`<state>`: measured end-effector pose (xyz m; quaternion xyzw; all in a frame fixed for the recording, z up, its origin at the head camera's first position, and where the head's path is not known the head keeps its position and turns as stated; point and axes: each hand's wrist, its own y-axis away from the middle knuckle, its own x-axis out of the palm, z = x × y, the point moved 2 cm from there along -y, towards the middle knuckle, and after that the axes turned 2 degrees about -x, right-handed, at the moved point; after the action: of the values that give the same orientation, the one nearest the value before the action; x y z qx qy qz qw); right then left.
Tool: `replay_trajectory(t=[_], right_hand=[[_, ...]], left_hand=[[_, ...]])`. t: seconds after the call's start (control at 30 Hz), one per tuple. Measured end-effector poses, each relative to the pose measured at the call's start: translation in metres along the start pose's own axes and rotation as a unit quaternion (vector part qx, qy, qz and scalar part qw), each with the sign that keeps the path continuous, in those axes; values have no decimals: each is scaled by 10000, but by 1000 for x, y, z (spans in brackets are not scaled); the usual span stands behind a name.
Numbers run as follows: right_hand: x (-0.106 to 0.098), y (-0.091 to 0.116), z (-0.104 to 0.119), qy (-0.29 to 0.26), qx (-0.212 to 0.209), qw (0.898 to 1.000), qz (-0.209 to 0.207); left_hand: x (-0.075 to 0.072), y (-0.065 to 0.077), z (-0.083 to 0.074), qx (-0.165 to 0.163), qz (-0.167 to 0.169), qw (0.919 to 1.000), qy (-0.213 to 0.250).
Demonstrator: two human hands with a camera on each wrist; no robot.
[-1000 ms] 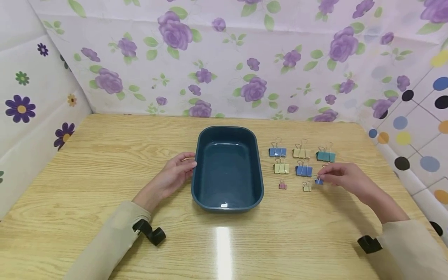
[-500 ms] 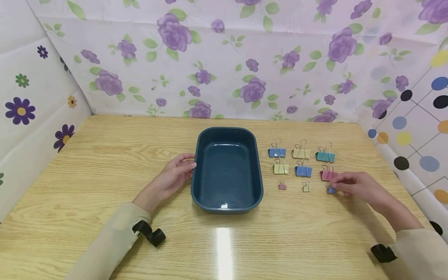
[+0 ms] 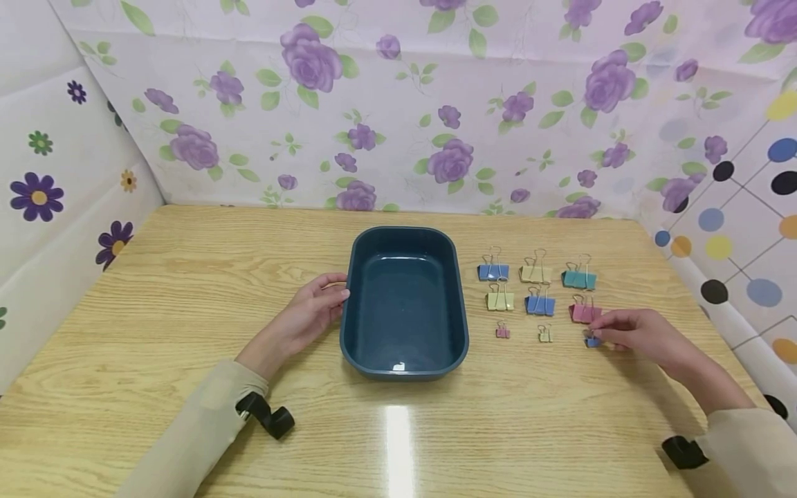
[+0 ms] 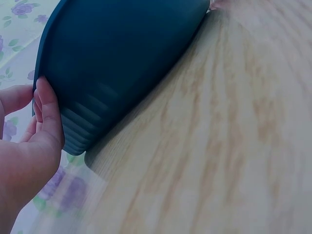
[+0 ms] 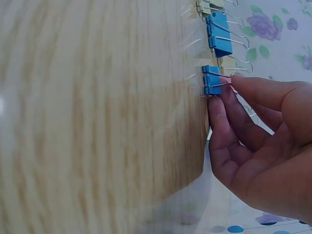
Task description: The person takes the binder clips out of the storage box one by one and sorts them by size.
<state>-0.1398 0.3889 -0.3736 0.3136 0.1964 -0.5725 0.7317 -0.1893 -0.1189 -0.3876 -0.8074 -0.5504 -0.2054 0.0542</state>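
Note:
A dark teal plastic bin (image 3: 403,311) stands on the wooden table. My left hand (image 3: 314,304) holds its left rim, thumb and fingers at the edge, as the left wrist view also shows. At the right, my right hand (image 3: 644,339) pinches a small blue binder clip (image 5: 211,80) by its wire handles, low over or on the tabletop. Just behind it lies a pink binder clip (image 3: 582,313). In the same front row sit a small yellow binder clip (image 3: 545,334) and a small pink binder clip (image 3: 502,333).
Larger clips stand behind in rows: a blue clip (image 3: 493,272), a pale yellow clip (image 3: 536,274), a teal clip (image 3: 579,279), a yellow-green clip (image 3: 500,301) and a second blue clip (image 3: 539,306). Floral cloth (image 3: 398,124) hangs behind the table (image 3: 249,235).
My right hand has moved right and slightly nearer with the small blue clip, uncovering the pink clip behind it. It has barely shifted in the last half second. My left hand stays at the bin.

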Motion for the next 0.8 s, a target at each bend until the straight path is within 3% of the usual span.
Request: replay_trajectory(t=[0.3, 0.57, 0.73, 0.8], right_hand=[[-1, -1, -1, 134, -58, 9999, -64], [-18, 5, -2, 111, -78, 9993, -345], [-23, 6, -1, -20, -211, 9988, -450], [-23, 6, 0, 40, -247, 9984, -500]], left_hand=[[0, 2, 0, 17, -13, 10000, 26], [1, -1, -1, -17, -141, 9997, -218], [6, -3, -7, 37, -552, 9955, -763], [8, -3, -11, 75, -725, 9898, -1225]])
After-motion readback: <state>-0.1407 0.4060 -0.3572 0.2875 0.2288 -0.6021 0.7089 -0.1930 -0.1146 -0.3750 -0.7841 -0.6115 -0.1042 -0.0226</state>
